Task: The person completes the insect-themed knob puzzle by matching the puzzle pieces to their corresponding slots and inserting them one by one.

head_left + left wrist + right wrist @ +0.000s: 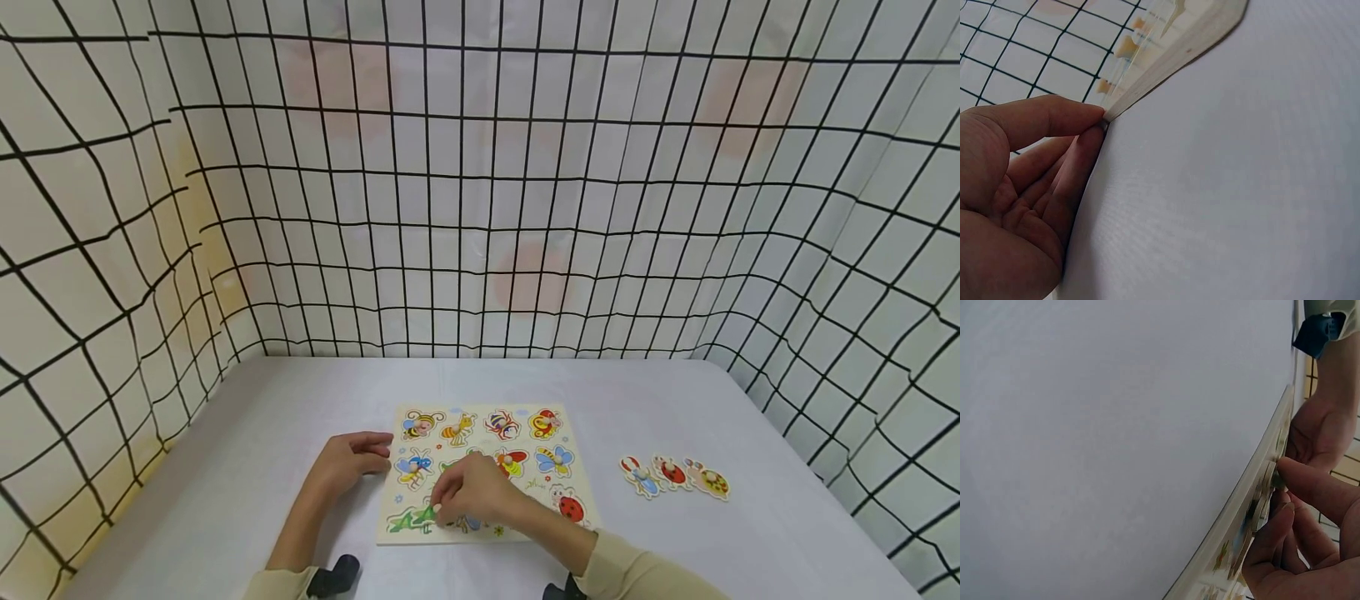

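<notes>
A pale puzzle board (483, 421) with colourful insect pieces lies flat on the white table. My right hand (476, 492) is over the board's near row, thumb and fingertips pinching a green insect puzzle piece (412, 521) that looks like a grasshopper. In the right wrist view this piece (1263, 497) sits at the board's surface, its edge standing slightly proud, partly hidden by the fingers. Beside the board's left edge rests my left hand (347, 462), its fingers loosely bent. The left wrist view has its fingertips (1094, 114) against the board's side (1172, 62).
To the right of the board lie three loose pieces close together: a blue-winged insect (640, 478), a red ladybug (672, 473) and a yellow spotted bug (707, 480). White walls with a black grid net (487, 225) enclose the table's back and sides.
</notes>
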Demonstrator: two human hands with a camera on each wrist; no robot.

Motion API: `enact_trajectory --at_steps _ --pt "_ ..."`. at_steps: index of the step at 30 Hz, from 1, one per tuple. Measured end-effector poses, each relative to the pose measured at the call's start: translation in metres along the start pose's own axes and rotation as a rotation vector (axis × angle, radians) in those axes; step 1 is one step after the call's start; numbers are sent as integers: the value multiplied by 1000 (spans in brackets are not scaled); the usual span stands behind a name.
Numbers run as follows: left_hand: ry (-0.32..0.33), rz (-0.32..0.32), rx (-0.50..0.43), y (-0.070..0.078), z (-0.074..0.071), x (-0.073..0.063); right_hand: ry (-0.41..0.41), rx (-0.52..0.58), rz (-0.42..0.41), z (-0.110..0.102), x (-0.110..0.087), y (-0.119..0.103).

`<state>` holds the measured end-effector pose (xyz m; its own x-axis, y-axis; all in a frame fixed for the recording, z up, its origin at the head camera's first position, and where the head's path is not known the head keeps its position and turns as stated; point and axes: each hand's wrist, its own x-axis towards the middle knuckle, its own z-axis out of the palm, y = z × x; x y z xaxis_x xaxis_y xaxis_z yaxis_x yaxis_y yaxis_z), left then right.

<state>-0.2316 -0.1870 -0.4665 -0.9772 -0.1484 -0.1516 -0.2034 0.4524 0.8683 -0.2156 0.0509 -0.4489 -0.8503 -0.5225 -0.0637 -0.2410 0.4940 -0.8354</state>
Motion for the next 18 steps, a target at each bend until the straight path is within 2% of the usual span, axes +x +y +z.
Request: enact_trajectory --at_steps 18 --pt "2 -3 24 -3 1 3 0 -19 4 13 3 -8"
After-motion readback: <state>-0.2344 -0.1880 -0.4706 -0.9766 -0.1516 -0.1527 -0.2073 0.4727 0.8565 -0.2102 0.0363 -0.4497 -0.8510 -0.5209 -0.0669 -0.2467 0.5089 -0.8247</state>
